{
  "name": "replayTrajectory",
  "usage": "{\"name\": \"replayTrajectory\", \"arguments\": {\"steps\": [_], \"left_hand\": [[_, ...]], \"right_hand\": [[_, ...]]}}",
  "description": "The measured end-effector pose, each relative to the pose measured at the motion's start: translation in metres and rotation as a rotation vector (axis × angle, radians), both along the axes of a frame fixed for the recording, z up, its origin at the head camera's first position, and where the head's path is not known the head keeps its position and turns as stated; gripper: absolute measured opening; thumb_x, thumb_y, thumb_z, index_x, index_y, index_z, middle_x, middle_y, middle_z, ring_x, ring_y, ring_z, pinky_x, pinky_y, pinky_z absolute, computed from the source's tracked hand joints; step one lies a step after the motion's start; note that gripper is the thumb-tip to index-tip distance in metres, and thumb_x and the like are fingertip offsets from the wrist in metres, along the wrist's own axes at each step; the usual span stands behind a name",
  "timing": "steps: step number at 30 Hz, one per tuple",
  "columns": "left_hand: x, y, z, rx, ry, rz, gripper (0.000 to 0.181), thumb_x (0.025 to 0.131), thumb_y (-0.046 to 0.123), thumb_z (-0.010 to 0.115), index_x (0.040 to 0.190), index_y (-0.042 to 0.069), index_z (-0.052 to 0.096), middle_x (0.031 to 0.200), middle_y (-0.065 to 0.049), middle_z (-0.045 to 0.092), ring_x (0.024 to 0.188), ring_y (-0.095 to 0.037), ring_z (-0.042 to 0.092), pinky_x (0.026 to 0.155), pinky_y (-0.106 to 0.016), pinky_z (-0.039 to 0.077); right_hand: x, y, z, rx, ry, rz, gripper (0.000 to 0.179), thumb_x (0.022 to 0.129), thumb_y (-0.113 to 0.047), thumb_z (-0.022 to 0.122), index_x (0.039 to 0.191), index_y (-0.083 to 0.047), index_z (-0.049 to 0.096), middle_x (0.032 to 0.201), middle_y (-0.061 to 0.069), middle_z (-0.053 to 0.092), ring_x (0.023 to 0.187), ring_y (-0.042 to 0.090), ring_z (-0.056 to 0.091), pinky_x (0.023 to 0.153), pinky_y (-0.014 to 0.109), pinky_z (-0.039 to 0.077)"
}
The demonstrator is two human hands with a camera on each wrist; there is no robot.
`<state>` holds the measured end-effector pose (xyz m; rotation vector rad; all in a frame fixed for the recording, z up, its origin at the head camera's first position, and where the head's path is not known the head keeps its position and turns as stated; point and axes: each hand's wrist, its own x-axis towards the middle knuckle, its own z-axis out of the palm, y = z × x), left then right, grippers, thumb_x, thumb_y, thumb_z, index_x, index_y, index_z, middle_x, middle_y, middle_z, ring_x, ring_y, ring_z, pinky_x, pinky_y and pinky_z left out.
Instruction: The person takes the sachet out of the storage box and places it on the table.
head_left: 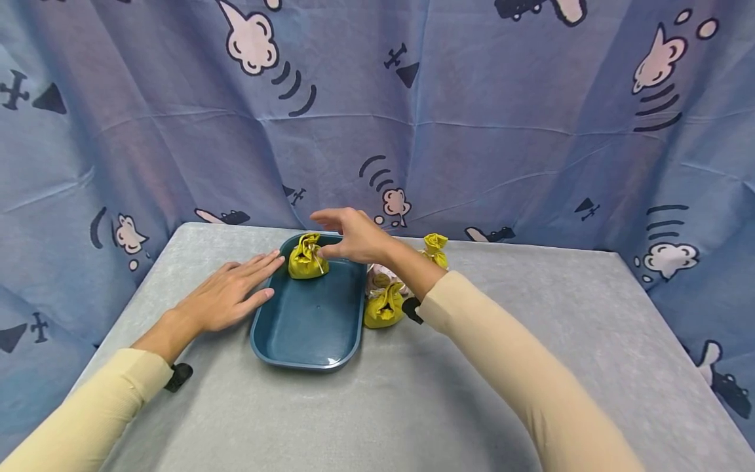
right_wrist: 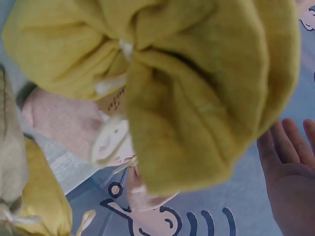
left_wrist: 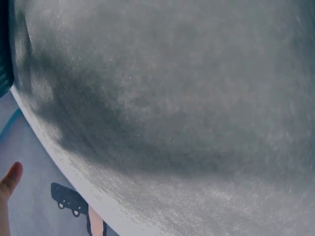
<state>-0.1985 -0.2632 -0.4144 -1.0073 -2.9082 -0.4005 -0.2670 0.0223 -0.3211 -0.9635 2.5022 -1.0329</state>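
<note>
A blue tray (head_left: 312,321) stands on the table, with a yellow drawstring pouch (head_left: 308,259) in its far left corner. My left hand (head_left: 227,295) lies beside the tray, its fingers straight and the tips at the left rim. In the left wrist view only one fingertip (left_wrist: 12,178) shows. Over the tray's far end is my right hand (head_left: 356,237), fingers bent but apart from the thumb, which is close to the pouch. Whether the thumb touches the pouch I cannot tell. The right wrist view shows that hand's fingers (right_wrist: 290,142) extended, with nothing held.
Right of the tray sit another yellow pouch (head_left: 385,307), a pink pouch (head_left: 377,275) with a tag, and a further yellow pouch (head_left: 435,248), partly behind my right forearm. A beige pouch (right_wrist: 11,147) shows in the right wrist view. A patterned blue curtain (head_left: 472,144) hangs behind the table.
</note>
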Motion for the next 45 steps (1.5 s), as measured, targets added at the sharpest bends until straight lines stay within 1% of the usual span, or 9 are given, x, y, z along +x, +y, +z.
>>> {"name": "replayTrajectory", "arguments": {"steps": [4, 7, 16, 22, 30, 33, 39, 45], "left_hand": [[-0.001, 0.0, 0.0, 0.005, 0.001, -0.002, 0.06, 0.106, 0.041, 0.042, 0.158, 0.014, 0.029, 0.163, -0.008, 0.026, 0.147, -0.032, 0.03, 0.106, -0.057, 0.032], [-0.001, 0.001, 0.0, 0.005, 0.001, -0.004, 0.06, 0.106, 0.041, 0.042, 0.158, 0.013, 0.029, 0.163, -0.008, 0.026, 0.146, -0.032, 0.03, 0.106, -0.058, 0.032], [-0.002, 0.002, 0.001, -0.001, -0.008, -0.005, 0.061, 0.106, 0.042, 0.042, 0.159, 0.013, 0.028, 0.163, -0.007, 0.025, 0.146, -0.032, 0.03, 0.107, -0.058, 0.031], [-0.002, 0.001, 0.001, -0.002, -0.007, -0.002, 0.061, 0.106, 0.041, 0.042, 0.158, 0.013, 0.028, 0.163, -0.008, 0.025, 0.146, -0.032, 0.03, 0.107, -0.058, 0.031], [-0.002, 0.002, 0.001, 0.001, -0.004, -0.003, 0.061, 0.106, 0.041, 0.042, 0.158, 0.013, 0.029, 0.163, -0.008, 0.025, 0.146, -0.032, 0.031, 0.106, -0.059, 0.032], [-0.002, 0.002, 0.001, 0.0, -0.007, -0.004, 0.061, 0.106, 0.041, 0.042, 0.158, 0.013, 0.028, 0.163, -0.008, 0.025, 0.146, -0.032, 0.031, 0.107, -0.059, 0.032], [-0.002, 0.001, 0.0, 0.0, -0.002, -0.004, 0.061, 0.106, 0.04, 0.043, 0.158, 0.013, 0.029, 0.163, -0.008, 0.025, 0.146, -0.032, 0.031, 0.106, -0.058, 0.032], [-0.002, 0.0, 0.0, -0.003, -0.004, -0.003, 0.061, 0.106, 0.04, 0.043, 0.158, 0.013, 0.029, 0.163, -0.007, 0.025, 0.146, -0.031, 0.031, 0.106, -0.058, 0.032]], "right_hand": [[-0.002, -0.005, -0.001, 0.017, 0.007, 0.01, 0.064, 0.088, -0.012, 0.076, 0.146, -0.006, 0.05, 0.148, 0.011, 0.05, 0.135, 0.024, 0.05, 0.11, 0.034, 0.039], [-0.003, -0.008, -0.002, 0.025, 0.009, 0.018, 0.064, 0.089, -0.012, 0.076, 0.146, -0.005, 0.049, 0.149, 0.01, 0.05, 0.135, 0.025, 0.049, 0.111, 0.035, 0.038], [-0.004, -0.016, -0.004, 0.059, 0.007, 0.02, 0.063, 0.089, -0.013, 0.076, 0.146, -0.006, 0.05, 0.149, 0.008, 0.051, 0.137, 0.021, 0.047, 0.112, 0.033, 0.036], [-0.005, -0.023, -0.003, 0.078, -0.002, 0.031, 0.06, 0.092, -0.009, 0.072, 0.147, -0.007, 0.048, 0.149, 0.008, 0.05, 0.139, 0.021, 0.045, 0.113, 0.034, 0.034], [-0.006, -0.033, -0.006, 0.107, -0.003, 0.06, 0.054, 0.094, -0.003, 0.067, 0.145, -0.004, 0.049, 0.146, 0.012, 0.053, 0.136, 0.022, 0.047, 0.111, 0.032, 0.037], [-0.006, -0.036, -0.007, 0.116, 0.001, 0.061, 0.052, 0.094, -0.001, 0.066, 0.144, -0.003, 0.051, 0.144, 0.013, 0.055, 0.135, 0.022, 0.048, 0.111, 0.033, 0.037], [-0.006, -0.039, -0.009, 0.132, 0.011, 0.04, 0.048, 0.095, 0.003, 0.063, 0.141, -0.003, 0.054, 0.139, 0.011, 0.059, 0.133, 0.021, 0.05, 0.11, 0.032, 0.038], [-0.006, -0.042, -0.01, 0.135, -0.008, 0.038, 0.046, 0.095, 0.007, 0.06, 0.139, -0.002, 0.055, 0.137, 0.011, 0.061, 0.132, 0.021, 0.052, 0.109, 0.03, 0.039]]}}
